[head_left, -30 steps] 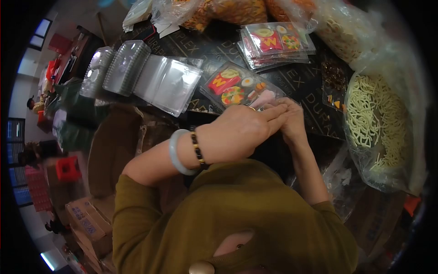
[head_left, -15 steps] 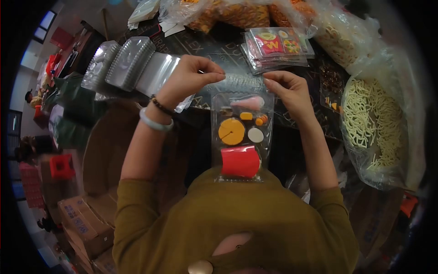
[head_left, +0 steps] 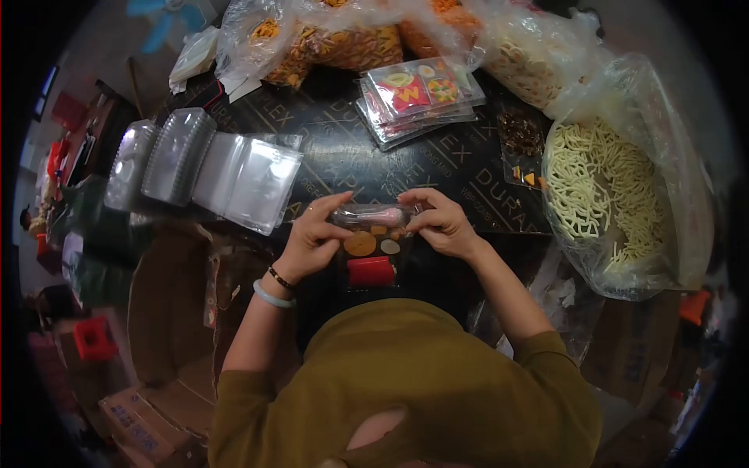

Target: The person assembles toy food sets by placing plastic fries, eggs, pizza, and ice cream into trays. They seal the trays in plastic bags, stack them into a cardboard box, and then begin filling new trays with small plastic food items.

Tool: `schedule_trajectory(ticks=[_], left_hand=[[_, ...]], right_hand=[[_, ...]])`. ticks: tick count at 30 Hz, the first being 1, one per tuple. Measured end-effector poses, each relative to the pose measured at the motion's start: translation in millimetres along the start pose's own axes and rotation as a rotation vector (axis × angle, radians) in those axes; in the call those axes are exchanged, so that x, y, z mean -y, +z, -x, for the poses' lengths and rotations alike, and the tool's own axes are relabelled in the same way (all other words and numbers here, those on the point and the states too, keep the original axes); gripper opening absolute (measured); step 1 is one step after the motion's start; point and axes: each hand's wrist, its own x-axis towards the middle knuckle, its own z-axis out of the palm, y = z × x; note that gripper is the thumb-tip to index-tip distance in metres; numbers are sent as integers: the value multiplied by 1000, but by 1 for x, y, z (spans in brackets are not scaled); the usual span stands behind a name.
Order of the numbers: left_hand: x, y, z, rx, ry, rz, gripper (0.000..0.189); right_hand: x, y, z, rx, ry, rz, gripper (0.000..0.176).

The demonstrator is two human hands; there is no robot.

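Both hands are working at the top of a clear plastic packet (head_left: 401, 265), which is hanging at lower centre of the frame, just beyond the near edge of the desk (head_left: 335, 164) and in front of the person's sweater (head_left: 437, 359). The left hand (head_left: 308, 234) is gripping around its upper left corner, thumb and forefinger spread a little along the side; the right hand (head_left: 443, 226) is pinching the upper right corner, its fingers drawn narrow on the plastic.

Inside the packet, a pink piece (head_left: 381, 216) is lying across the top, a yellow disc (head_left: 360, 243) and a white disc (head_left: 389, 246) are sitting below it, and a red piece (head_left: 370, 271) is filling the lower part. The step in hand is apparently handling the upper edge of this filled packet — whether that edge is being folded or sealed, the view is not showing clearly. The next move seems to be calling for even tension between both corners, with the pieces settling low and clear of the edge.

At top centre, a stack of filled packets (head_left: 425, 115) is resting on the desk. Toward the left, flat clear sleeves (head_left: 265, 171) are lying beside nested clear trays (head_left: 178, 156).
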Motion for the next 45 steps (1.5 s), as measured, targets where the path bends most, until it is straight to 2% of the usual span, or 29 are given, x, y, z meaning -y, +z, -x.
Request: schedule_trajectory(ticks=[1, 4, 5, 7, 8, 10, 11, 13, 15, 16, 17, 18, 20, 21, 22, 23, 25, 26, 27, 28, 30, 31, 32, 34, 35, 38, 41, 42, 45], left_hand=[[4, 4, 7, 35, -27, 117, 20], [-5, 13, 16, -163, -316, 858, 26], [-2, 21, 18, -291, -358, 1020, 35], [-4, 46, 16, -421, -507, 793, 40], [-3, 55, 19, -393, -570, 760, 33], [-19, 51, 20, -336, -574, 608, 29], [-36, 47, 18, -422, -464, 476, 25], [-71, 20, 6, -351, -83, 38, 29], [-97, 14, -1, -277, 204, -206, 33], [-101, 18, -2, -208, 353, -303, 33], [-93, 31, 2, -93, 419, -377, 32], [-86, 47, 11, 47, 358, -404, 31], [-55, 77, 25, 327, 189, -347, 37], [-34, 83, 35, 442, -66, -115, 53], [-21, 84, 35, 507, -243, 5, 66], [-12, 84, 36, 434, -151, 6, 63], [-24, 68, 12, 458, -207, 221, 57], [-29, 57, -3, 343, -264, 179, 51], [-24, 54, -22, 100, -296, 237, 52], [-20, 46, -49, -160, -281, 84, 52], [34, 34, -101, -685, -36, -677, 51], [72, 34, -123, -667, -157, -551, 50], [98, 35, -139, -649, -275, -418, 51], [78, 18, -166, -270, -737, 436, 47], [95, 27, -166, -401, -640, 483, 41], [85, 30, -157, -661, -526, 563, 36], [78, 9, -127, -677, -471, 678, 32], [65, -2, -116, -643, -410, 836, 29], [34, -21, -81, -601, -461, 938, 30]], right_hand=[[-1, 3, 3, 0, 51, -82, 22], [-10, 2, 7, 3, -22, -9, 24], [-10, 1, 9, 30, -33, 28, 22], [-4, 2, 13, 118, -20, 142, 16], [-7, 0, 17, 197, -9, 134, 12], [8, -15, 11, 194, -20, 144, 13], [18, -25, 8, 195, -23, 149, 14], [23, -62, -13, -68, 6, 191, 16], [1, -94, -51, -533, 27, 495, 19], [-25, -119, -69, -639, 85, 586, 29], [-52, -140, -87, -686, 145, 704, 36], [-73, -156, -103, -733, 204, 823, 43], [-99, -181, -129, -651, 423, 760, 48], [-105, -183, -135, -604, 534, 725, 51], [-95, -181, -139, -568, 554, 747, 49], [-97, -180, -141, -576, 522, 729, 49], [-105, -184, -141, -585, 468, 698, 49], [-108, -183, -141, -576, 465, 679, 45], [-110, -182, -141, -570, 460, 659, 42], [-111, -181, -143, -566, 453, 638, 39], [-109, -174, -145, -501, 550, 537, 36], [-108, -171, -145, -468, 598, 489, 35], [-113, -167, -143, -484, 546, 558, 33], [-97, -153, -139, -403, 609, 695, 37], [-78, -130, -131, -494, 571, 941, 40], [-63, -106, -111, -418, 527, 872, 43], [-47, -80, -93, -428, 398, 766, 42], [-35, -72, -89, -425, 319, 829, 38], [-19, -66, -91, -542, 105, 270, 36]])
